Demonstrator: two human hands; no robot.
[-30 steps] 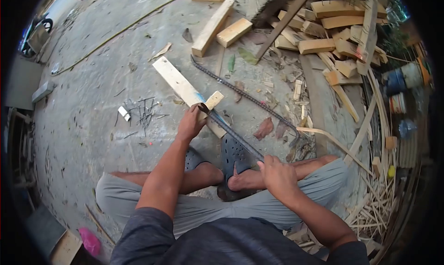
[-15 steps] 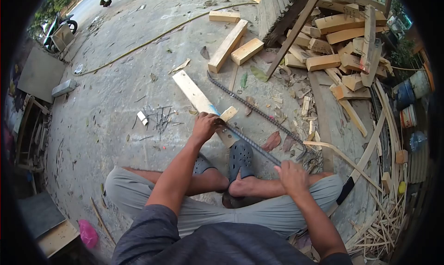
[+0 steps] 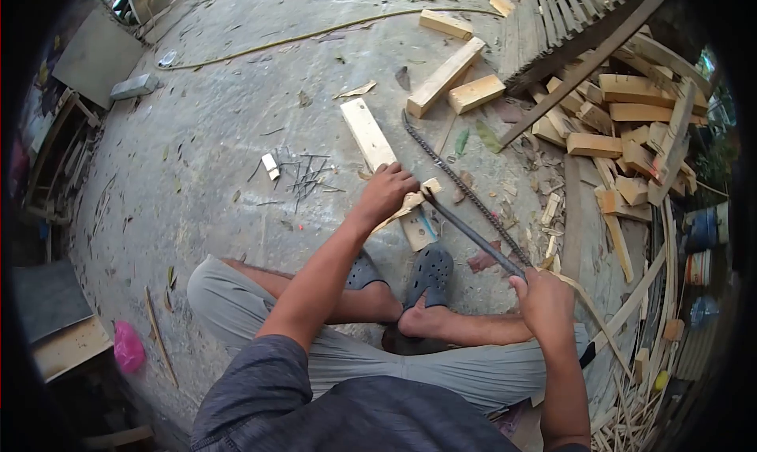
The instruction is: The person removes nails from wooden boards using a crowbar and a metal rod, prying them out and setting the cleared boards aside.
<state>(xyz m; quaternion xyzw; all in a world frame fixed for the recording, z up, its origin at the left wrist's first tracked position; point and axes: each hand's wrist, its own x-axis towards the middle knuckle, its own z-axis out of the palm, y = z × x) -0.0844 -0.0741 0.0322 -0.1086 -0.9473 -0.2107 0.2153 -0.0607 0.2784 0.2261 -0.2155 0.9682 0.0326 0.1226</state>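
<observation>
My left hand (image 3: 386,190) is closed around a short, split wooden strip (image 3: 410,203) that crosses a pale wooden plank (image 3: 367,132) on the ground. Below the hand, the plank's near end shows a blue mark and reaches a grey clog (image 3: 430,272) on my foot. My right hand (image 3: 548,302) grips the lower end of a dark metal bar (image 3: 477,237). The bar slants up to the left, and its far tip meets the strip just right of my left fingers. A ribbed steel rod (image 3: 457,176) lies on the concrete beyond it.
Loose nails (image 3: 307,176) and a small white block (image 3: 270,166) lie on the left. Cut wood blocks (image 3: 445,77) are ahead, with a wood pile (image 3: 631,136) at right. A yellow hose (image 3: 315,34) crosses the far ground; thin wood strips (image 3: 631,405) lie lower right.
The view has turned, shifting the scene rightward. The bar's far end, earlier against my left fingers, now sits to their right. More of the small strip shows under my left hand.
</observation>
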